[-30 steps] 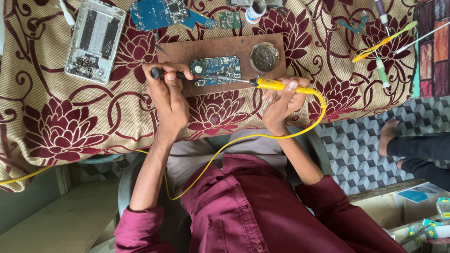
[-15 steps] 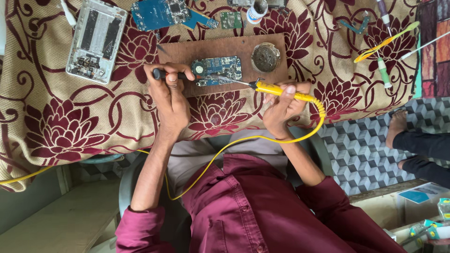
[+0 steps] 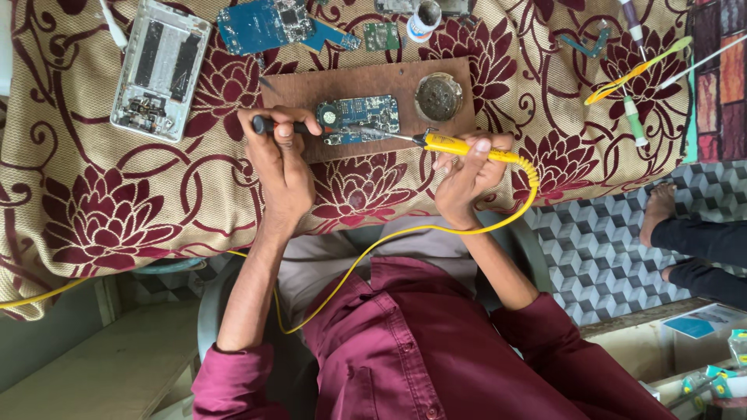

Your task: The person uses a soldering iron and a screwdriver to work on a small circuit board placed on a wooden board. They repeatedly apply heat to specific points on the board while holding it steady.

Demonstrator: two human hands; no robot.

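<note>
A white opened device casing (image 3: pixel 159 68) lies on the floral cloth (image 3: pixel 93 194), well away to the far side of the left hand (image 3: pixel 282 155) and out of the work. The left hand is closed around a dark-handled tool (image 3: pixel 274 125), whose tip is pressed against the near edge of the small blue circuit board (image 3: pixel 358 119); the board appears to be pinned this way so that it cannot slide. The board rests on a brown wooden board (image 3: pixel 366 82), probably laid there to keep heat off the cloth.

Just beyond the board, a round tin with a dark tangled filling (image 3: pixel 438 96) is kept within short reach of the iron's tip. The right hand (image 3: pixel 467 173) is wrapped around the yellow soldering iron (image 3: pixel 459 145), held like a pen low on the handle, so that the metal tip meets the circuit board's right edge. The yellow cord (image 3: pixel 405 233) trails off behind the grip toward the lap, clear of the work. Farther right, loose tools (image 3: pixel 634 117) lie apart on the cloth.
</note>
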